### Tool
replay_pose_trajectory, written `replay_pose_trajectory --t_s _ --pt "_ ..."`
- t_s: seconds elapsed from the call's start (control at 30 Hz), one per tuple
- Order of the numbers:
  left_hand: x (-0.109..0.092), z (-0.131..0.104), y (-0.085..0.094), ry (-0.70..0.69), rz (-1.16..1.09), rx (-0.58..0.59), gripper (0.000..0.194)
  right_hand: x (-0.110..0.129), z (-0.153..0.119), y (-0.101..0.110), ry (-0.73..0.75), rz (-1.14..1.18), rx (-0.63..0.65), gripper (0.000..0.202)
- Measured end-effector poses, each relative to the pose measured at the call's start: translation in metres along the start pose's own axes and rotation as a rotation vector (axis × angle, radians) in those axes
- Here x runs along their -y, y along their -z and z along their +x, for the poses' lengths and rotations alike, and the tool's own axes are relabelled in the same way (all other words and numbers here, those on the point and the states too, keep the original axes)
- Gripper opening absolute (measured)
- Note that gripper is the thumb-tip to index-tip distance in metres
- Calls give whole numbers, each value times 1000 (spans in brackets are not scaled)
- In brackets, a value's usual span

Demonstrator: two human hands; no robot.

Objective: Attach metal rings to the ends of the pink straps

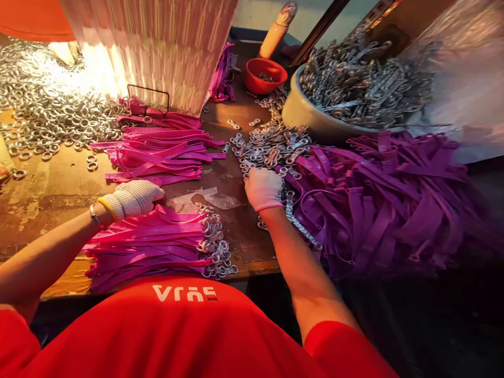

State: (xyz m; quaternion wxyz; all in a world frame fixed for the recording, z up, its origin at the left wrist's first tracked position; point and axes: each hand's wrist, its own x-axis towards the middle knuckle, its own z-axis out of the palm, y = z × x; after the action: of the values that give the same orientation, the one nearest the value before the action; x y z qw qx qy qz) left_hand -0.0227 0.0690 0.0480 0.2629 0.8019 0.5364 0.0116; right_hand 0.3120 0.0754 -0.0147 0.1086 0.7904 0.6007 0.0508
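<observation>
My left hand [132, 199], in a white dotted glove, lies at the far edge of the front bundle of pink and purple straps [149, 241]. Its fingers are drawn together, and whatever they hold is hidden beneath the glove. Silver swivel hooks and rings [216, 247] hang at the right ends of that bundle. My right hand [264, 190], also gloved, is closed at the near edge of a heap of metal clasps [271, 149]; its fingertips are out of sight. A short silver chain [297, 223] lies just right of that wrist.
More pink straps [165, 152] lie behind my left hand, with loose metal rings [51, 100] at far left. A large purple strap pile [386, 194] covers the right side. Behind stand a tub of chains [295, 107], a red bowl [255, 79] and a corrugated panel [157, 47].
</observation>
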Motion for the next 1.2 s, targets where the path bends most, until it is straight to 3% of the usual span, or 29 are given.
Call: replay_pose_trajectory --t_s 0.1,0.17,0.23,0.33,0.43,0.53,0.6,0.73,0.83,0.97,1.2 --pt "0 -13 8 30 138 124 8 7 4 -10 -18 -22 -7 27" --pt "1 -26 13 60 -25 96 8 9 5 -10 -53 -15 4 30" --pt "1 -39 14 101 -334 59 5 8 6 -8 -66 17 19 30" --pt "-3 -51 4 341 -1052 68 29 3 1 -4 -41 190 -43 27" --pt "-11 -58 -15 507 -1727 197 39 3 -18 8 55 681 -134 21" --pt "-17 -62 -32 415 -1969 305 42 16 -52 32 224 1231 9 18" --pt "-19 -66 -40 344 -1976 318 42 31 -77 50 351 1356 123 18" --pt "-22 -70 -48 286 -1832 337 44 62 -113 79 627 1238 53 29" --pt "-25 -71 -48 211 -1703 335 30 78 -126 90 755 1131 110 43" --pt "-30 -72 -44 104 -1547 311 24 90 -129 98 772 1148 247 38" --pt "-29 -75 -42 -20 -1419 204 17 107 -124 101 653 1384 566 36"
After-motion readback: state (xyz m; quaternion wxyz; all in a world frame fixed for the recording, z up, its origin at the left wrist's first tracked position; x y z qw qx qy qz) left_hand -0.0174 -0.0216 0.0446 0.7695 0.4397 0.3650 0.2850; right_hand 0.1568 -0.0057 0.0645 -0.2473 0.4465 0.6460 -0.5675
